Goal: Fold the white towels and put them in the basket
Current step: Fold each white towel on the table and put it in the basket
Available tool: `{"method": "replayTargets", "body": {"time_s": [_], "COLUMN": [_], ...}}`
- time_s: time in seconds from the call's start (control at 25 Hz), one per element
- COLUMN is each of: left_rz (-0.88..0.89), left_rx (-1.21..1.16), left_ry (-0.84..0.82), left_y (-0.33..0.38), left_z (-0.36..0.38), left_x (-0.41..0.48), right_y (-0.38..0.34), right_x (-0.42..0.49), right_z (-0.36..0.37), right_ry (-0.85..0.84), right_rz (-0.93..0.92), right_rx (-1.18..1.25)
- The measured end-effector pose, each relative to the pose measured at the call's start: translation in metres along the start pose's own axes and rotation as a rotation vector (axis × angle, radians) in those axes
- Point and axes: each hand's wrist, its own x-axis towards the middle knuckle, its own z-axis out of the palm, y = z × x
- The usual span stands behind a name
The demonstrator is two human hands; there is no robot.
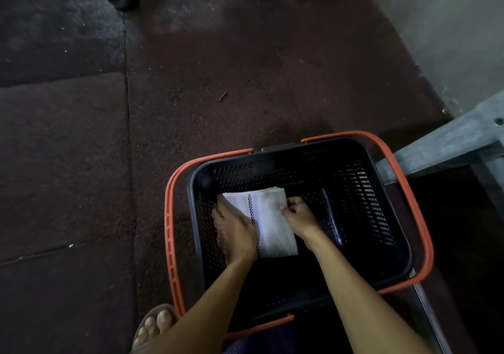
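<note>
Both bare forearms reach down and forward — left hand flat, fingers straight; right hand curled, pinching the edge of the folded white towel.

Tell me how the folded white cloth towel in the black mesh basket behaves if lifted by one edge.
The folded white cloth towel is probably floppy: loose layers show at its far end, so it may unfold. Likely light, since the right hand only pinches its edge.

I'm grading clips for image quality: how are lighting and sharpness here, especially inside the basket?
Head view: dim overall; the inside of the basket sinks into shadow, the white towel being the brightest thing. Head view: the left hand looks slightly motion-blurred, and the wide-angle lens bows the orange handles.
</note>
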Motion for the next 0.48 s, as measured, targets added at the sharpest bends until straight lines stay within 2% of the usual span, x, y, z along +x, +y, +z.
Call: {"method": "replayTargets", "body": {"time_s": [0.08,0.16,0.2,0.28,0.36,0.48], "left_rz": [0.113,0.325,0.355,0.330,0.344,0.417], "left_rx": [0.058,0.260,0.321,0.379,0.474,0.586], "left_ry": [-0.016,-0.049,-0.071,-0.095,-0.085,0.001], "left_y": [-0.004,-0.013,-0.018,-0.028,-0.041,-0.056], "left_z": [0.001,0.008,0.012,0.020,0.027,0.036], "left_x": [-0.007,-0.005,-0.001,0.009,0.014,0.015], "right_y": [-0.001,-0.009,-0.012,-0.009,0.009,0.034], "right_x": [-0.005,-0.012,-0.013,-0.008,0.002,0.015], "right_z": [0.000,0.003,0.006,0.012,0.015,0.020], "right_ry": [0.096,0.241,0.262,0.195,0.120,0.140], "right_rz": [-0.157,-0.393,-0.508,-0.644,-0.584,-0.464], "right_rx": [-0.280,-0.563,-0.676,-0.869,-0.946,-0.895]}}
